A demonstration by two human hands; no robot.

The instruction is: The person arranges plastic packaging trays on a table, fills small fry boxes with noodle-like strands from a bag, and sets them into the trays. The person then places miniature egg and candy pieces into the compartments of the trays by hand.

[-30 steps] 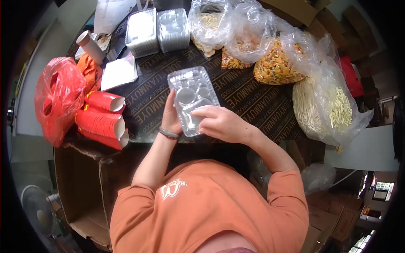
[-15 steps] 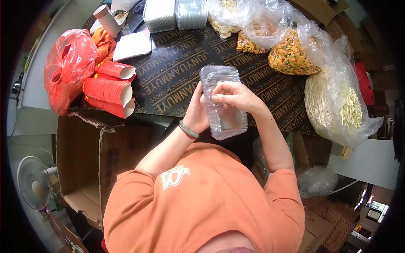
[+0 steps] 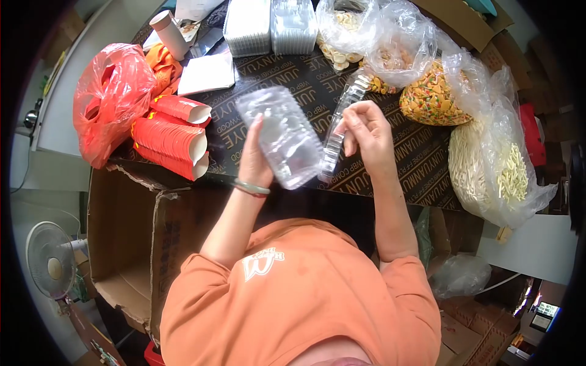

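Observation:
My left hand (image 3: pixel 255 160) grips a clear plastic tray (image 3: pixel 285 137) by its left side, the thumb lying along the edge. The tray is tilted above the front edge of the table. To its right, my right hand (image 3: pixel 368 135) pinches a second clear plastic tray (image 3: pixel 332 149), which is turned edge-on. The two trays stand slightly apart, close together near their lower ends. Some fingers of my left hand are hidden behind the first tray.
On the dark printed plywood table (image 3: pixel 256 73), red paper boxes (image 3: pixel 174 137) and a red plastic bag (image 3: pixel 110 104) lie left. Stacked clear trays (image 3: pixel 247 30) stand at the back. Bags of yellow pieces (image 3: pixel 433 94) and pale sticks (image 3: pixel 476 171) line the right. An open carton (image 3: pixel 125 232) sits below.
The clear trays, nested together before, are now apart: one has gone left with my left hand, the other right with my right hand. The view has shifted slightly.

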